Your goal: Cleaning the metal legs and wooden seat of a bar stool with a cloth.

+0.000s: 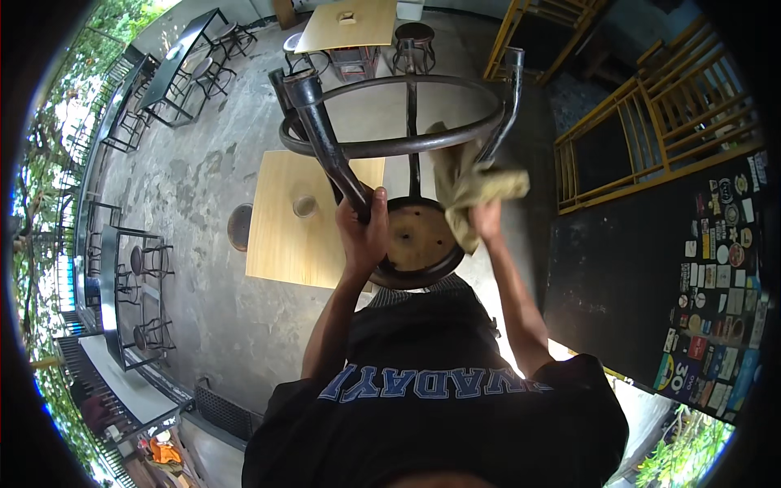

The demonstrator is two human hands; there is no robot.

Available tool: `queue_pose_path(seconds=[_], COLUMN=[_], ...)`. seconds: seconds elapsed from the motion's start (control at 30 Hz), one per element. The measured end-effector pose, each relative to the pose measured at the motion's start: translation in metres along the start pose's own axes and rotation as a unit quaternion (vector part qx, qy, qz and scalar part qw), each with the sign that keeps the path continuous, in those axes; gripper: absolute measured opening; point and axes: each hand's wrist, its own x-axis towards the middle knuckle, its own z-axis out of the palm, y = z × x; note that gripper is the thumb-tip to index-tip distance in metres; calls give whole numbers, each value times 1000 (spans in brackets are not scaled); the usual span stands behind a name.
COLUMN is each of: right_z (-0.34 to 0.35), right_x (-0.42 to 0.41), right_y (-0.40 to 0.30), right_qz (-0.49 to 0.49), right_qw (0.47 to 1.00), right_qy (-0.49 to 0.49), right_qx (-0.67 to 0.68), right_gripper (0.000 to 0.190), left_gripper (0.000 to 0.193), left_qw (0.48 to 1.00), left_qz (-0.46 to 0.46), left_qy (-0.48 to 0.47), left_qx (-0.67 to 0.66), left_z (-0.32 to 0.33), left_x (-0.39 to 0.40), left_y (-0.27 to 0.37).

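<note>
A stool (pixel 421 239) with a round seat and black metal legs is held upturned before me, its legs pointing away and up. My left hand (pixel 364 235) is closed around one leg close to the seat, the thumb lying along the tube. A ring-shaped footrest (pixel 390 148) joins the legs. In my right hand (pixel 486 219) is a crumpled khaki cloth (pixel 467 183), blurred, against another leg on the right side. The cloth hides part of that leg and the seat's right rim. The seat's underside is brown with a few small dark holes.
Beyond the stool stands a light wooden table (pixel 287 226) with a clear glass (pixel 304 206) on it. Another wooden table (pixel 348 27) is at the back. Black tables (pixel 183 67) with stools line the left. Yellow wooden frames (pixel 659 128) and a sticker-covered black panel (pixel 610 293) are at right.
</note>
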Motion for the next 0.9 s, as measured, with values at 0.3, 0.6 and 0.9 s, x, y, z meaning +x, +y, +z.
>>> queue_pose_path(seconds=[0.3,0.6,0.9], right_z=[16,26,32], right_x=[21,-43,66], right_y=[-3,-20,-93], right_qz=[-100,62,242], right_qw=[991,995,917], right_qy=[15,-47,98], right_qx=[-84,61,302], right_gripper=[38,51,43], left_gripper=[31,32,31], left_qw=[993,995,998], left_qz=[72,-23,42], left_qy=[-64,-15,-49], left_qx=[69,-96,-15], left_z=[-25,-31,-54], left_x=[0,-10,-9], left_y=[-3,23,8])
